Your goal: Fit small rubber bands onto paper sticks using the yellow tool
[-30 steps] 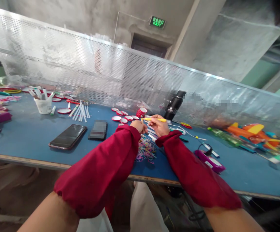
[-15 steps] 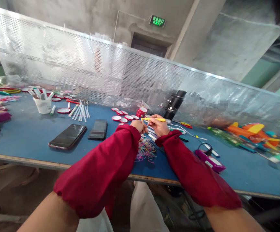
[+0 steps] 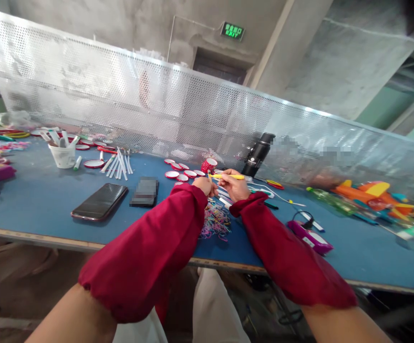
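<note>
My right hand (image 3: 236, 186) is closed in a pen-like grip around a slim yellow stick-shaped tool (image 3: 232, 176), whose tip points left. My left hand (image 3: 204, 185) is closed, with a small pale piece (image 3: 210, 178) standing up from its fingers at the tool's tip. The kind of that piece is too small to tell. Below both hands lies a tangled heap of thin colourful bands or threads (image 3: 216, 221). Beyond my left hand are several red-rimmed white discs (image 3: 172, 175) and a red-rimmed stack (image 3: 209, 165).
Two phones lie to the left, a larger one (image 3: 100, 202) and a smaller one (image 3: 144, 191). Further left are white sticks (image 3: 120, 163) and a cup of markers (image 3: 62, 156). A black flask (image 3: 259, 155) leans by the mesh screen (image 3: 214, 114). A purple box (image 3: 310, 237) lies right.
</note>
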Demonstrator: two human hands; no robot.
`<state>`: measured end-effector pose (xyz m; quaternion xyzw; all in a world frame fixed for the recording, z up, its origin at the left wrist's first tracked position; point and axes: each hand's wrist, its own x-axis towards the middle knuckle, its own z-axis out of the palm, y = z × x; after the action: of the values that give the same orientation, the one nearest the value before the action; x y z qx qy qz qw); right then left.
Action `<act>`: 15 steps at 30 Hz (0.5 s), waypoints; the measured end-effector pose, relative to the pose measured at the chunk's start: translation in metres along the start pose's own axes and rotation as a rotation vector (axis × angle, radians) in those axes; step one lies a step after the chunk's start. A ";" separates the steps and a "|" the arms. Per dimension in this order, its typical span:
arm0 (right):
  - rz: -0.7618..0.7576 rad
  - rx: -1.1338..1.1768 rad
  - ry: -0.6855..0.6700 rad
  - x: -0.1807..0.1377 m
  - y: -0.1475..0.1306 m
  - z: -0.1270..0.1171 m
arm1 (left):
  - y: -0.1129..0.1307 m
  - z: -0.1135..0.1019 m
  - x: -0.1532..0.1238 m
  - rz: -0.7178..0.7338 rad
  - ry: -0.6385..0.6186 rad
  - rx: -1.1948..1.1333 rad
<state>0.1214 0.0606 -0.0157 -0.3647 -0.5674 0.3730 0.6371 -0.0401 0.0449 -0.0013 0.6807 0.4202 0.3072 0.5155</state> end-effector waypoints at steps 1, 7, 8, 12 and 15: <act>-0.005 0.000 0.003 0.000 0.000 0.000 | 0.000 0.000 0.000 -0.001 -0.002 -0.005; -0.036 -0.001 -0.001 0.001 -0.001 -0.003 | -0.001 0.000 0.001 0.010 0.004 0.001; -0.033 -0.005 -0.004 0.001 -0.001 -0.003 | 0.000 0.000 0.000 0.007 0.002 0.004; -0.016 -0.016 -0.016 0.001 0.000 -0.002 | 0.004 0.000 -0.005 -0.009 -0.008 0.017; -0.029 -0.020 -0.015 0.002 0.000 -0.004 | 0.004 0.000 -0.005 -0.004 0.000 0.045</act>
<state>0.1250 0.0619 -0.0155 -0.3602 -0.5809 0.3609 0.6345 -0.0412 0.0404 0.0029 0.6911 0.4286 0.2967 0.5006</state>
